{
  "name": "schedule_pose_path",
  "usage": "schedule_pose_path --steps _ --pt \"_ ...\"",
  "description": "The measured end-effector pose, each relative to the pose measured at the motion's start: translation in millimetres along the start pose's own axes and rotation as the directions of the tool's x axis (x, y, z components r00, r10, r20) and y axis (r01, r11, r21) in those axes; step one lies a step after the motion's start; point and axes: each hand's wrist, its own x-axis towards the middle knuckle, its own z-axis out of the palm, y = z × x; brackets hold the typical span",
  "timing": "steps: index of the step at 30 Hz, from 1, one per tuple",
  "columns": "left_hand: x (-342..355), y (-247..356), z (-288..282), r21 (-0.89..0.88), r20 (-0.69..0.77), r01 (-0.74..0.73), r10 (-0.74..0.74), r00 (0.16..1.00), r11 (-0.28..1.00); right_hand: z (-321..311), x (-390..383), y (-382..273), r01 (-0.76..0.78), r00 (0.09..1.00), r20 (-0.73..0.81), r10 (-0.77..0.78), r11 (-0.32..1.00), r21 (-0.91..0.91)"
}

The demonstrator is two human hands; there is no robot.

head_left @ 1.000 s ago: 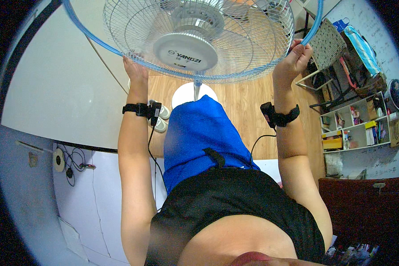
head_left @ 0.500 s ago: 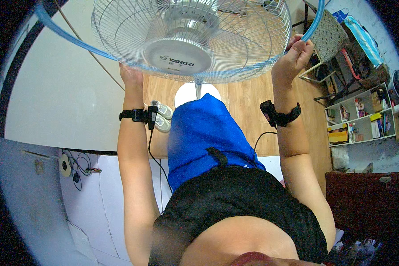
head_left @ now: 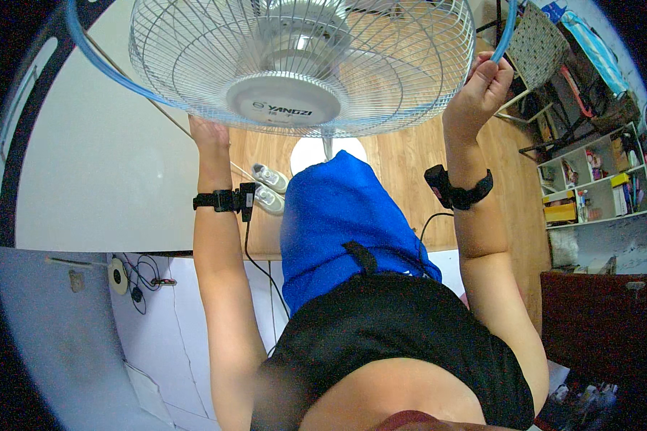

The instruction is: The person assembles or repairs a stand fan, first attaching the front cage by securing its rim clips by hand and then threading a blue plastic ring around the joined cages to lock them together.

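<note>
A standing fan (head_left: 283,99) with a round wire guard fills the top of the view, its pole dropping to a white round base (head_left: 305,149) on the floor. A flexible light-blue ring (head_left: 115,72) loops around the guard, spreading wide of it at the left. At the right side of the guard, my right hand (head_left: 482,93) is closed on this ring, thumb and fingers pinched together. My left hand (head_left: 210,133) is at the guard's lower left edge by the ring. Its fingers are hidden behind the guard and ring, so their grip does not show.
To the left stands a large white-topped surface (head_left: 101,172), with a thin cord crossing it. Light shoes (head_left: 269,188) lie on the wood floor. On the right are a patterned chair (head_left: 535,50) and a white shelf (head_left: 597,183) of small items. Cables (head_left: 140,273) hang at lower left.
The fan appears slightly farther left, and the ring's left side bows lower and nearer the guard. My right hand keeps its pinch; my left hand stays at the lower left edge.
</note>
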Motion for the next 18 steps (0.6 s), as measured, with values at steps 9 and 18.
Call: schedule_pose_path --steps 9,18 --pt "-5 6 7 -0.007 -0.035 0.026 -0.026 0.999 1.000 -1 -2 -2 -0.010 1.000 -0.007 0.010 1.000 0.024" --pt "-12 9 13 0.002 -0.060 0.046 -0.046 0.997 0.999 -5 -4 2 -0.002 1.000 -0.004 0.002 0.998 0.064"
